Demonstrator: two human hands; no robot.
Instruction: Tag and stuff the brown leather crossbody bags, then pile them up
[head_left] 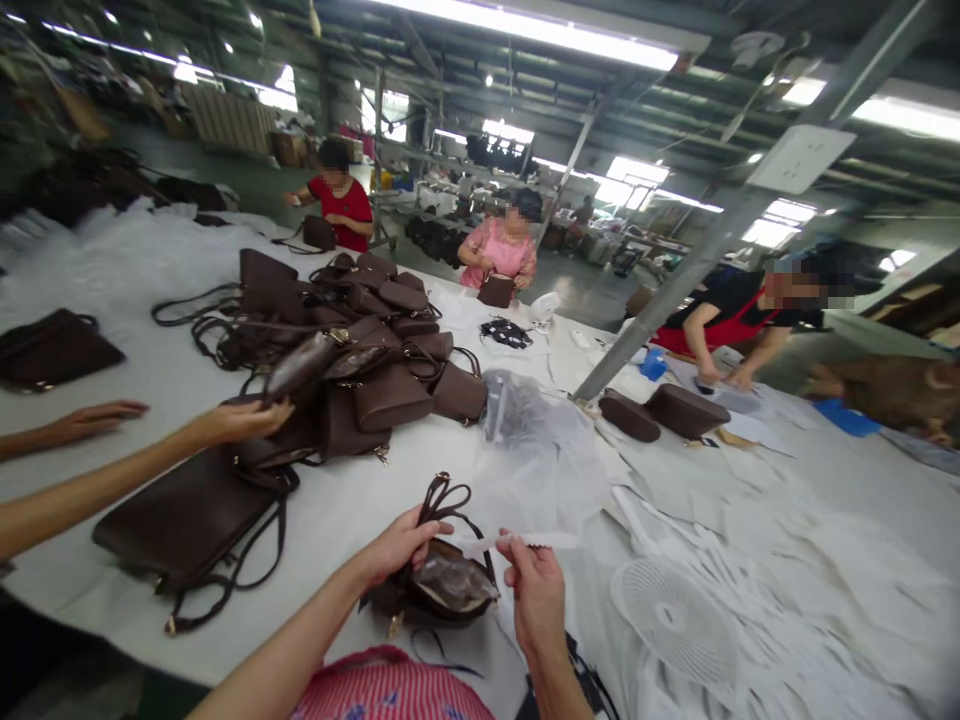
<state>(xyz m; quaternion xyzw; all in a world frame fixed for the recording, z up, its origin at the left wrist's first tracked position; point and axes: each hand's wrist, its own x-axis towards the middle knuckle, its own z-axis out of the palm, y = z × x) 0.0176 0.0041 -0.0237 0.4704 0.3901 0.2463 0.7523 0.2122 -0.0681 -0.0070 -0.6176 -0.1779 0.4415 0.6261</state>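
Observation:
A small dark brown handbag (390, 602) stands on the table just in front of me, its top unzipped. Crumpled clear plastic stuffing (452, 582) fills the opening. My left hand (397, 548) is closed on the bag's thin strap (435, 497) near the rim. At the bag's right side, my right hand (536, 590) is closed, pinching a thin white strip (553, 540) between thumb and fingers. The strip's inner end reaches over the bag's mouth; I cannot tell whether it is paper or plastic.
A pile of brown handbags (390, 400) fills the table's left middle, with another person's hand (255, 418) reaching in. A metal post (652, 300) rises from the table. A white fan (667, 615) and white strips lie right. Co-workers stand across the table.

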